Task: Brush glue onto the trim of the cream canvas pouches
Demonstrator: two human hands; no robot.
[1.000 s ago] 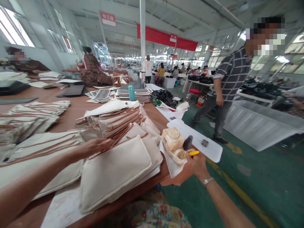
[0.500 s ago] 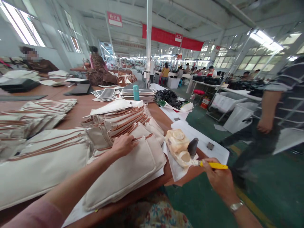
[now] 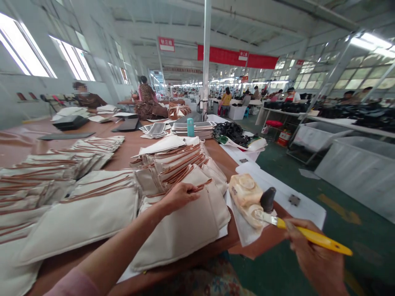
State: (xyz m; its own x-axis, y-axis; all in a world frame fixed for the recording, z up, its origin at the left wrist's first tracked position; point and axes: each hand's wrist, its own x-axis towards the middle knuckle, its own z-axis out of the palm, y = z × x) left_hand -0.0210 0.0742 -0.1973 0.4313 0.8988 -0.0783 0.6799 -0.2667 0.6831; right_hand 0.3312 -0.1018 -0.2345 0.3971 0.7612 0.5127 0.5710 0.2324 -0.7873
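My right hand (image 3: 311, 250) is closed round the yellow handle of a flat brush (image 3: 308, 234). The brush's bristle end is at the round mouth of a glue-stained, cream plastic bottle (image 3: 245, 189) lying on a white sheet. Beside the bottle's mouth is a dark, cone-shaped piece (image 3: 268, 200). My left hand (image 3: 180, 197) has its fingers pinched together at the upper edge of a cream bag panel (image 3: 182, 230), where brown edging shows. This panel lies on top of other cream pieces at the table's near edge.
Stacks of brown-edged cream panels (image 3: 83, 213) spread to the left and behind my left hand. A turquoise bottle (image 3: 190, 127) stands farther back by grey panels. Black strips (image 3: 231, 133) lie in a bin past the table's right edge. Other people sit farther off.
The view has swung left, so things sit farther right. The brush handle now points lower and nearer me, its bristles still at the bottle's mouth. The walking person on the right has left view.
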